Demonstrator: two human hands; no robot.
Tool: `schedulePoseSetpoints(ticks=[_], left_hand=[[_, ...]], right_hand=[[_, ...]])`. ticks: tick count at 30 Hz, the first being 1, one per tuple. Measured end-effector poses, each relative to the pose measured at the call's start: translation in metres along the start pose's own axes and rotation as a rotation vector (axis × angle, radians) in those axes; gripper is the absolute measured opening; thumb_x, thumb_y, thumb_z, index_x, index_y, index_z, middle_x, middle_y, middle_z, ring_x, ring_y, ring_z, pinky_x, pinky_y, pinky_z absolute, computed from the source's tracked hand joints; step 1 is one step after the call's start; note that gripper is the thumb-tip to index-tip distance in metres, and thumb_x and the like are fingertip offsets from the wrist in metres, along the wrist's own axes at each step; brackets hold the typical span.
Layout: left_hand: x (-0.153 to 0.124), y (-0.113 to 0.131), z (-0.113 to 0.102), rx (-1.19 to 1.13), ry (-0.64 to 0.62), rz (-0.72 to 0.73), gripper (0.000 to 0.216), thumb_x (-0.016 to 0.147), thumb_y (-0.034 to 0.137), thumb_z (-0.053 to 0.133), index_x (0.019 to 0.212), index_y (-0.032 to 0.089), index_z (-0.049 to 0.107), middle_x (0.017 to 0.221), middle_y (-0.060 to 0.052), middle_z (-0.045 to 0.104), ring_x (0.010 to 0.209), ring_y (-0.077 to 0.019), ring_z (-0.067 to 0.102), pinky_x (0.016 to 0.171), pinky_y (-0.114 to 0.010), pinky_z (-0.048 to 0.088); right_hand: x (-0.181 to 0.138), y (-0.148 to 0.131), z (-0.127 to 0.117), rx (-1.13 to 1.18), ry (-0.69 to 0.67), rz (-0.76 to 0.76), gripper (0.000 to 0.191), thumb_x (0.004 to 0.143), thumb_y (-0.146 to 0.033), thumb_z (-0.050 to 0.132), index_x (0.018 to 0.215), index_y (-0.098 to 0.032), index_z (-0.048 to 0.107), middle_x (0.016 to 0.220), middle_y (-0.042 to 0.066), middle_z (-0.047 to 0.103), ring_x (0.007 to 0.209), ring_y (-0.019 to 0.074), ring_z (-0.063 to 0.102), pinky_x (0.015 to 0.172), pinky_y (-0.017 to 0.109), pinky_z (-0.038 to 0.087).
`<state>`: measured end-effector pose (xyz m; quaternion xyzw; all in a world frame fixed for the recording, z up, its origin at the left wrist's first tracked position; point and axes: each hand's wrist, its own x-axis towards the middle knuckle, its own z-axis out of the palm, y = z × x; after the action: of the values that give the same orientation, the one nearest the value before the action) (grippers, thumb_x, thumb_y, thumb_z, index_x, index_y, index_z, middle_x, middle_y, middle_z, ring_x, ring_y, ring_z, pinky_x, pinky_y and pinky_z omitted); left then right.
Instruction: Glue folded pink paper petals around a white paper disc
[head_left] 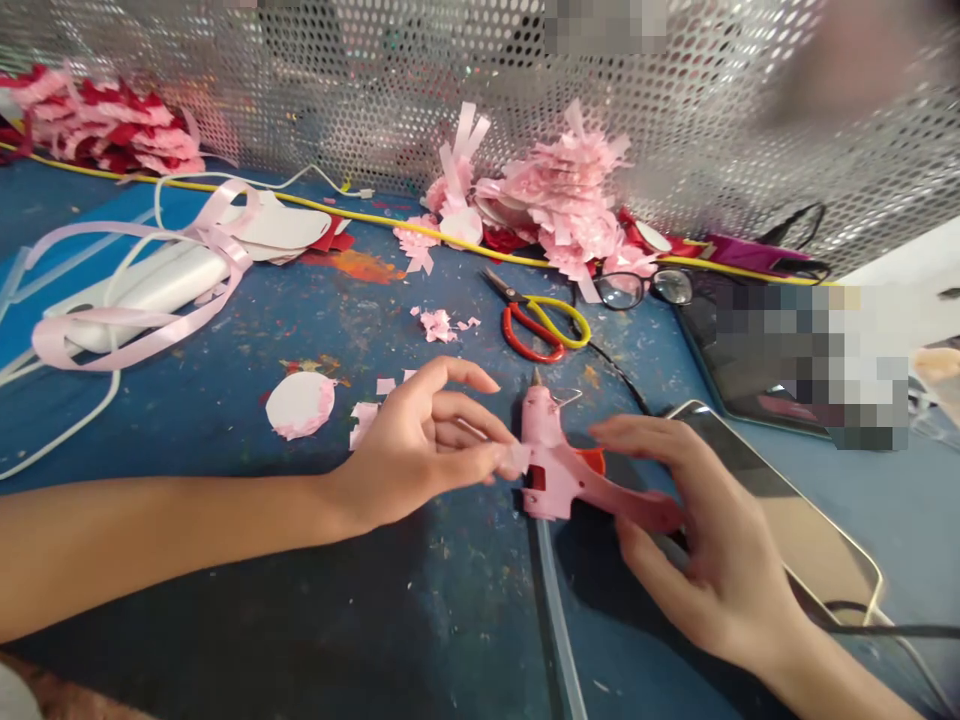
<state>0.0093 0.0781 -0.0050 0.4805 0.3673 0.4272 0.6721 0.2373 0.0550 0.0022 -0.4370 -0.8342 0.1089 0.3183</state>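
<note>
My left hand (431, 445) pinches a small pale pink ribbon piece (514, 460) between thumb and fingertips, right beside the body of a pink glue gun (551, 450). The gun lies on its side with its nozzle pointing away from me, and a clear glue stick (556, 610) runs out of its back. My right hand (712, 540) is around the end of the gun's handle, fingers and thumb spread apart; whether the palm touches it I cannot tell. Left of my left hand lies a round white disc (300, 405) with pink bits along one edge. Small pink pieces (364, 422) lie near my wrist.
Scissors (536, 318) with red and yellow handles lie beyond the nozzle. Fringed pink pieces (559, 195) are heaped by the perforated metal panel (360, 90). Glasses (645, 288), a phone (795, 500) and a tablet (712, 350) are on the right; looped pink ribbon (150, 325) is at left.
</note>
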Motion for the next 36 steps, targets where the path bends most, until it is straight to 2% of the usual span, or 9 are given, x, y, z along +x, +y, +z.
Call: schedulePoseSetpoints(ticks=[2, 5, 7, 11, 14, 17, 23, 29, 36], left_hand=[[-0.006, 0.001, 0.006, -0.057, -0.056, -0.069, 0.039, 0.070, 0.008, 0.068, 0.099, 0.020, 0.044, 0.074, 0.002, 0.068, 0.063, -0.0134, 0.070, 0.056, -0.019, 0.055], [-0.013, 0.000, 0.015, -0.132, -0.089, -0.164, 0.044, 0.068, 0.008, 0.070, 0.098, 0.021, 0.041, 0.072, 0.003, 0.068, 0.060, -0.0122, 0.069, 0.054, -0.018, 0.055], [-0.015, -0.002, 0.018, -0.169, -0.098, -0.200, 0.046, 0.068, 0.009, 0.072, 0.097, 0.021, 0.038, 0.071, 0.004, 0.067, 0.059, -0.0120, 0.068, 0.053, -0.018, 0.055], [-0.015, -0.006, 0.019, -0.192, -0.116, -0.228, 0.045, 0.070, 0.008, 0.071, 0.096, 0.022, 0.037, 0.070, 0.005, 0.066, 0.059, -0.0116, 0.068, 0.055, -0.019, 0.055], [-0.016, -0.007, 0.018, -0.181, -0.119, -0.246, 0.044, 0.070, 0.007, 0.070, 0.095, 0.022, 0.037, 0.071, 0.005, 0.066, 0.057, -0.0094, 0.066, 0.056, -0.018, 0.055], [-0.016, -0.007, 0.018, -0.152, -0.123, -0.263, 0.044, 0.070, 0.007, 0.070, 0.094, 0.022, 0.037, 0.072, 0.004, 0.067, 0.054, -0.0076, 0.065, 0.055, -0.018, 0.055], [-0.017, -0.008, 0.019, -0.119, -0.142, -0.250, 0.042, 0.069, 0.009, 0.071, 0.088, 0.021, 0.035, 0.073, 0.003, 0.068, 0.057, -0.0087, 0.065, 0.053, -0.017, 0.054], [-0.017, -0.008, 0.019, -0.106, -0.139, -0.249, 0.043, 0.068, 0.006, 0.071, 0.085, 0.021, 0.035, 0.073, 0.003, 0.068, 0.059, -0.0093, 0.066, 0.054, -0.017, 0.054], [-0.019, -0.007, 0.020, -0.086, -0.162, -0.240, 0.041, 0.069, 0.009, 0.071, 0.084, 0.021, 0.035, 0.073, 0.002, 0.068, 0.060, -0.0095, 0.067, 0.053, -0.015, 0.051]], right_hand=[[-0.002, -0.007, 0.001, 0.184, 0.108, 0.004, 0.034, 0.074, -0.005, 0.054, 0.102, -0.025, 0.052, 0.091, 0.005, 0.063, 0.085, 0.0202, 0.062, 0.071, 0.034, 0.052], [-0.007, -0.016, 0.004, 0.265, 0.044, -0.120, 0.039, 0.074, 0.003, 0.057, 0.101, -0.025, 0.053, 0.085, 0.002, 0.065, 0.083, 0.0160, 0.064, 0.069, 0.030, 0.054], [-0.010, -0.019, 0.004, 0.222, -0.041, -0.209, 0.041, 0.075, 0.004, 0.057, 0.105, -0.023, 0.052, 0.088, 0.003, 0.065, 0.088, 0.0161, 0.064, 0.072, 0.030, 0.055], [-0.014, -0.020, 0.002, 0.083, -0.111, -0.334, 0.033, 0.080, -0.002, 0.054, 0.109, -0.018, 0.053, 0.093, 0.008, 0.067, 0.093, 0.0171, 0.063, 0.077, 0.032, 0.055], [-0.014, -0.020, 0.000, -0.019, -0.093, -0.397, 0.023, 0.086, -0.008, 0.050, 0.106, -0.017, 0.057, 0.092, 0.009, 0.069, 0.092, 0.0174, 0.063, 0.077, 0.032, 0.055], [-0.013, -0.020, 0.001, -0.063, -0.049, -0.452, 0.021, 0.090, -0.011, 0.045, 0.104, -0.016, 0.060, 0.092, 0.010, 0.070, 0.091, 0.0178, 0.064, 0.075, 0.030, 0.055], [-0.015, -0.022, 0.001, 0.007, -0.098, -0.401, 0.022, 0.087, -0.008, 0.049, 0.106, -0.012, 0.060, 0.094, 0.010, 0.069, 0.094, 0.0176, 0.063, 0.078, 0.030, 0.055], [-0.010, -0.027, 0.003, 0.137, -0.031, -0.330, 0.018, 0.087, -0.005, 0.051, 0.099, -0.011, 0.062, 0.092, 0.010, 0.067, 0.095, 0.0167, 0.062, 0.079, 0.029, 0.055], [-0.014, -0.025, 0.006, 0.157, -0.032, -0.314, 0.023, 0.079, 0.002, 0.056, 0.099, -0.009, 0.061, 0.091, 0.010, 0.068, 0.092, 0.0156, 0.063, 0.077, 0.025, 0.056]])
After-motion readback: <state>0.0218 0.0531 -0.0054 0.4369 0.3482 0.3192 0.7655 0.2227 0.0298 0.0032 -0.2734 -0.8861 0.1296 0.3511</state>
